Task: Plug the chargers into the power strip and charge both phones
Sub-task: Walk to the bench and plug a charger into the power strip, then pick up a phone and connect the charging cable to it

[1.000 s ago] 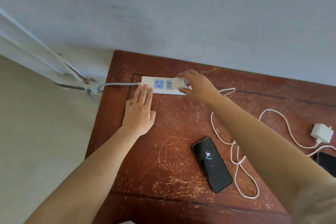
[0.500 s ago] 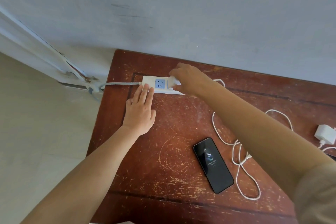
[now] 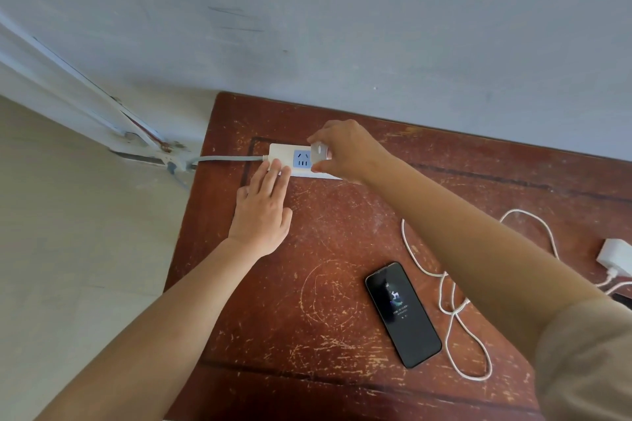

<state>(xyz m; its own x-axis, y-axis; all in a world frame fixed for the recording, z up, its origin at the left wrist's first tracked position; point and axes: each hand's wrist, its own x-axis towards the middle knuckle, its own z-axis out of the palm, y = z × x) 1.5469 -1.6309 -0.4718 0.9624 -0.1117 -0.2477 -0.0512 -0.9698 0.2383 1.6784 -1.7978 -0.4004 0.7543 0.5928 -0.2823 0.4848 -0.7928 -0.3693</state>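
A white power strip [image 3: 280,151] with blue sockets lies at the back left of the wooden table [image 3: 325,249]. My left hand [image 3: 263,212] lies flat, fingertips pressing the strip's near left edge. My right hand [image 3: 345,150] pinches a white charger [image 3: 319,150] over the strip's second socket. A black phone [image 3: 403,314] with its screen lit lies near the front, a white cable [image 3: 455,311] looped beside it. A second white charger [image 3: 615,255] sits at the right edge. A dark corner of the other phone [image 3: 624,299] peeks out there.
The grey wall [image 3: 342,27] rises right behind the table. The strip's grey cord [image 3: 225,159] runs left off the table to the floor corner. Pale floor lies to the left.
My right hand has shifted left along the strip with the charger and now holds it upright over the second socket. The left hand has stayed put. The phone's screen shows more text.
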